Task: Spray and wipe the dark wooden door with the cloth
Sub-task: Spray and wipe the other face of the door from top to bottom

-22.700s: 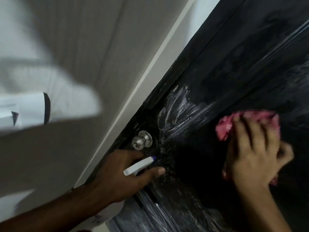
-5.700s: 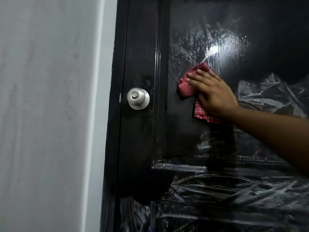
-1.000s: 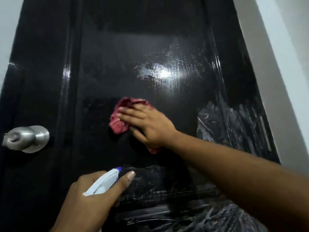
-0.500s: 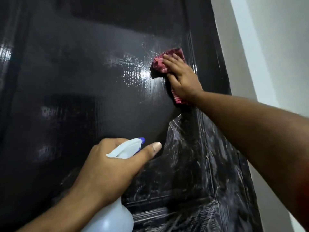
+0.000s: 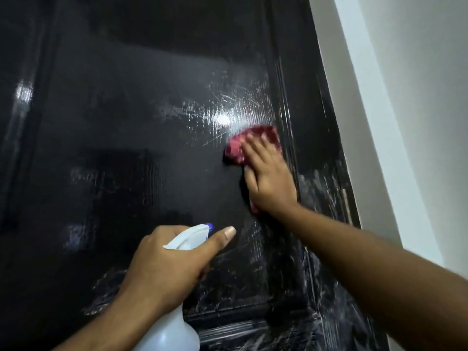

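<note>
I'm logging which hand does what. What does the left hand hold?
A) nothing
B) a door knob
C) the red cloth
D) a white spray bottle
D: the left hand grips the white spray bottle, while the right hand presses the red cloth against the door.

I see everything through one wide-angle camera worn on the head. It faces the door (image 5: pixel 126 110) close up, tilted so the door's right edge slants, with the wall (image 5: pixel 417 84) at the right. The left hand (image 5: pixel 167 264) and right hand (image 5: pixel 268 181) reach in from below.
</note>
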